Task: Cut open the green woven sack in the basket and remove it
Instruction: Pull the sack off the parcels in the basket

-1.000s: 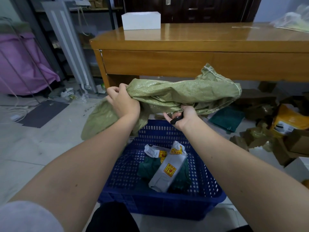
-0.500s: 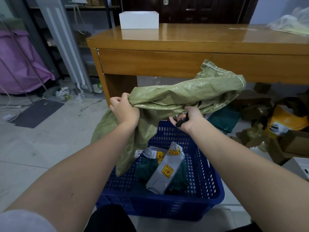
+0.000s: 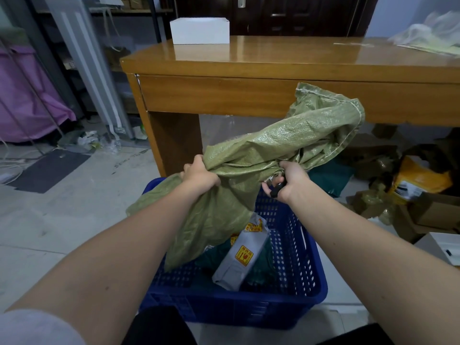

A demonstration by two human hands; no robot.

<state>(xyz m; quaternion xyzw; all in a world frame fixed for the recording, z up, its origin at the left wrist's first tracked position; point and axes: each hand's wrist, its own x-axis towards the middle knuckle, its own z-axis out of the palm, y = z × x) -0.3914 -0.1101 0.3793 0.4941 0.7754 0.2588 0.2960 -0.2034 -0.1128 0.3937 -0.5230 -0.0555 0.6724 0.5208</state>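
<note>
Above the blue basket [image 3: 293, 297], the green woven sack [image 3: 273, 150] hangs emptied; left hand [image 3: 199, 174] and right hand [image 3: 291, 180] each grip it closed; parcels [image 3: 239, 262] lie in the basket; removal nearly complete.

Head-worn camera looks forward and down, close over the basket [image 3: 306, 247].

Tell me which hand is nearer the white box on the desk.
Left. The left hand grips the green sack almost straight below the white box; the right hand, also on the sack, sits further right of it.
</note>
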